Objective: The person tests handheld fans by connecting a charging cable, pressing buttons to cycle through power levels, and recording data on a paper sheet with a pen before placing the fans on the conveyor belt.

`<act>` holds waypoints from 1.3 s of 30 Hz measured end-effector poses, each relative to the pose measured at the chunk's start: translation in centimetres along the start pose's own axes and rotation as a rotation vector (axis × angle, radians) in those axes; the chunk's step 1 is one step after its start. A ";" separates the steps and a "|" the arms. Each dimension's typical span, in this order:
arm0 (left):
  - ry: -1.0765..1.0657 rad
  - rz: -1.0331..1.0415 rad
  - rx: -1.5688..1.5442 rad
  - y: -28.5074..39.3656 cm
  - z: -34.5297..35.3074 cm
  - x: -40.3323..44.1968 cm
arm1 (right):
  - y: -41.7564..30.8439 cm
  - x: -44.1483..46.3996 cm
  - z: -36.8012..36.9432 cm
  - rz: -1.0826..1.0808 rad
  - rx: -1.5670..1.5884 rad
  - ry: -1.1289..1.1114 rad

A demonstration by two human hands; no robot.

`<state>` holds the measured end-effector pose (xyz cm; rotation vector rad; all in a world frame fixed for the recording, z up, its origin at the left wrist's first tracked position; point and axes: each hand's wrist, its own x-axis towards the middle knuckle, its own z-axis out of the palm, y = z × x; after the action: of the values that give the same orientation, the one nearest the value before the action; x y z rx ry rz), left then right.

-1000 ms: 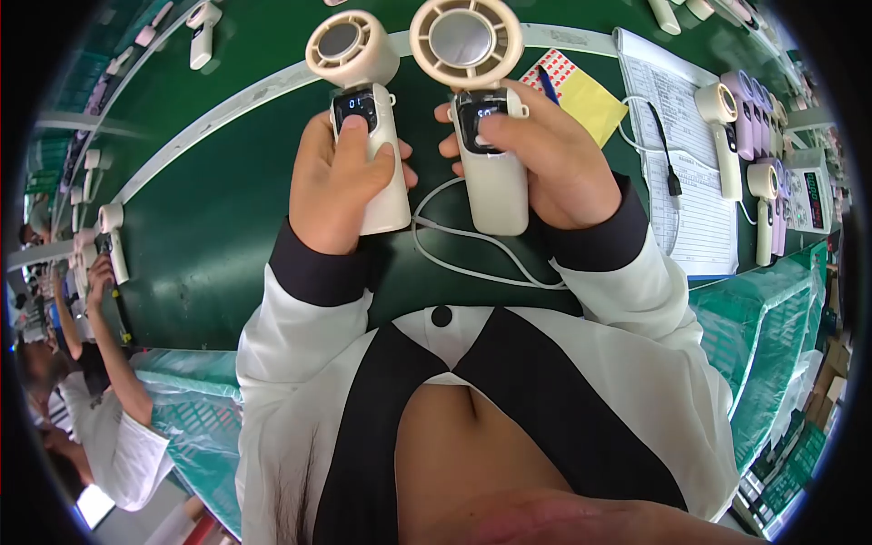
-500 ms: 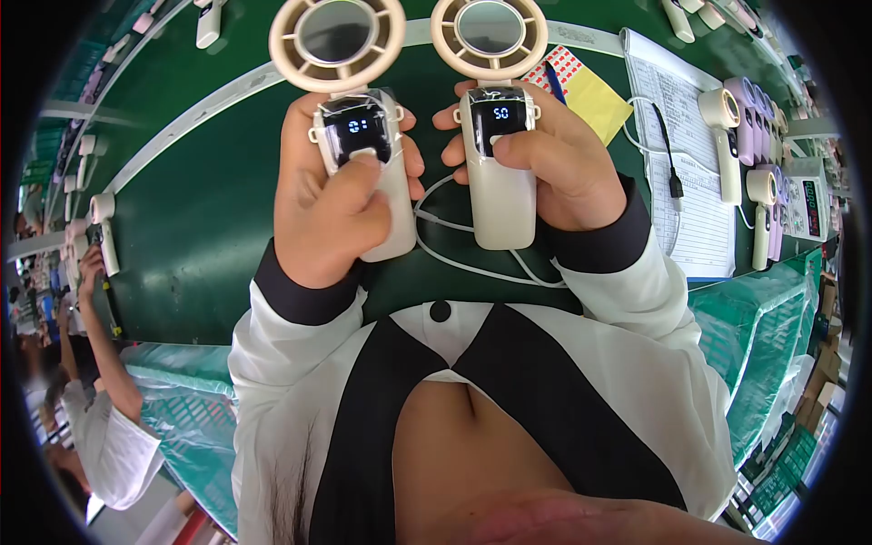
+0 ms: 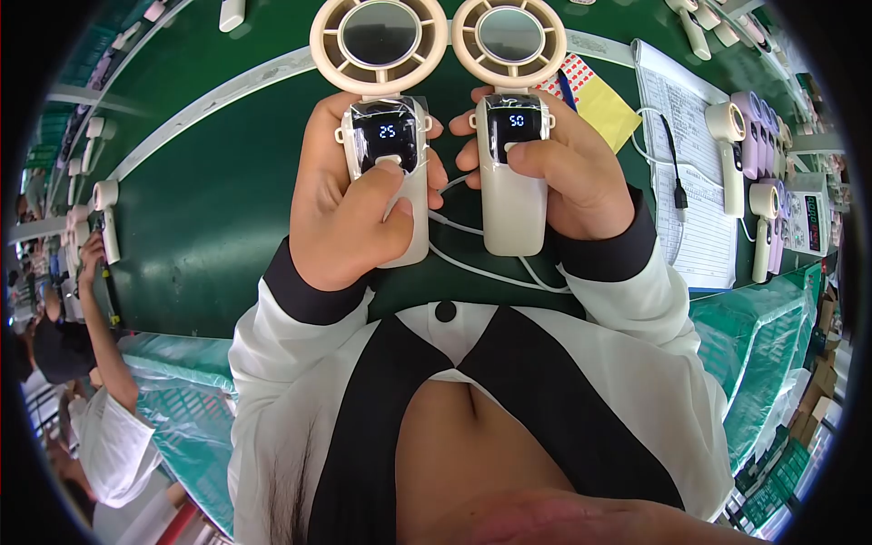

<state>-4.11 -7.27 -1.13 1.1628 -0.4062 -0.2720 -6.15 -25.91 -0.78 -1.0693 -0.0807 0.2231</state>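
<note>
My left hand (image 3: 341, 204) is wrapped round a cream handheld fan (image 3: 413, 213), its thumb on the button below a dark display that reads 25. In my right hand (image 3: 581, 173) is a second cream handheld fan (image 3: 514, 213), whose display reads 50; the thumb rests at its button. Both fans stand side by side with their round heads pointing away from me. Clear film seems to cover the display areas. A white cable (image 3: 495, 280) lies on the table beneath and between them.
On the green table (image 3: 209, 200) lie a written sheet (image 3: 699, 241), a yellow paper (image 3: 604, 111), a blue pen (image 3: 567, 89) and a black-tipped cable (image 3: 679, 193). More fans (image 3: 732, 173) and a meter (image 3: 807, 218) stand right. Plastic-lined crates (image 3: 182, 381) flank me. A co-worker's arm (image 3: 107, 341) reaches in left.
Both hands and fans have shifted slightly right, the left one more, bringing the fans closer together. The left fan's display now reads 25 instead of about 01; the right still shows 50.
</note>
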 end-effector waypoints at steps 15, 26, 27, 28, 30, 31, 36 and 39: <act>-0.012 -0.014 -0.173 0.0 -0.1 0.2 | -0.2 0.0 0.2 -0.001 -0.003 -0.014; 0.004 0.001 -0.024 0.0 0.0 0.0 | 0.1 -0.2 0.2 -0.007 -0.034 0.017; 0.008 -0.006 -0.029 0.1 0.0 -0.1 | 0.0 -0.3 0.3 -0.010 -0.041 0.018; 0.013 -0.013 -0.035 0.1 0.0 -0.1 | 0.0 -0.3 0.4 -0.013 -0.049 0.018; 0.017 -0.023 -0.049 0.1 -0.1 -0.1 | -0.1 -0.4 0.5 -0.012 -0.062 0.025; 0.016 -0.021 -0.052 0.0 -0.1 -0.1 | -0.1 -0.4 0.5 -0.014 -0.062 0.021; 0.012 -0.014 -0.067 -0.1 -0.3 -0.1 | -0.2 -0.4 0.4 -0.026 -0.063 -0.001; 0.019 -0.007 -0.079 -0.1 -0.3 -0.2 | -0.1 -0.3 0.1 -0.033 -0.056 -0.039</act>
<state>-4.16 -6.99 -1.36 1.0891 -0.3718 -0.2809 -6.46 -25.92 -0.66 -1.1185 -0.1405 0.2129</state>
